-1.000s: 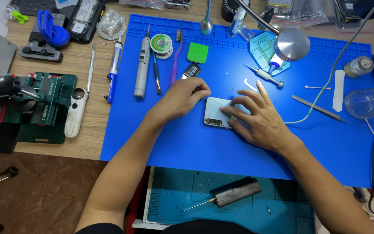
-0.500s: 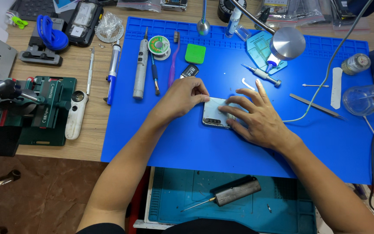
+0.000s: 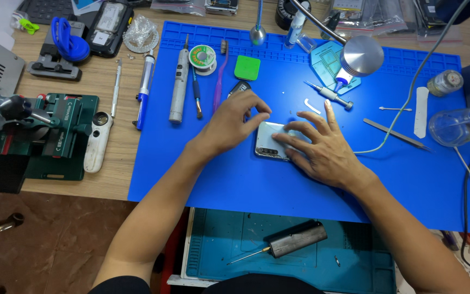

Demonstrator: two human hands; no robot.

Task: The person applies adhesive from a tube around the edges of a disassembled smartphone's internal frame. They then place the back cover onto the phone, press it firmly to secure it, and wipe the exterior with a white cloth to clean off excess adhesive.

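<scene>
2 hands, left hand [image 3: 232,126] and right hand [image 3: 322,149], press flat on 1 pale phone [image 3: 271,142], grips released, on 1 blue mat [image 3: 235,179].

Clear plastic bags [image 3: 376,16] lie along the far edge, right of centre; a round solder spool with a green-and-orange label [image 3: 202,56] sits far left on the blue mat [image 3: 235,179]
</scene>
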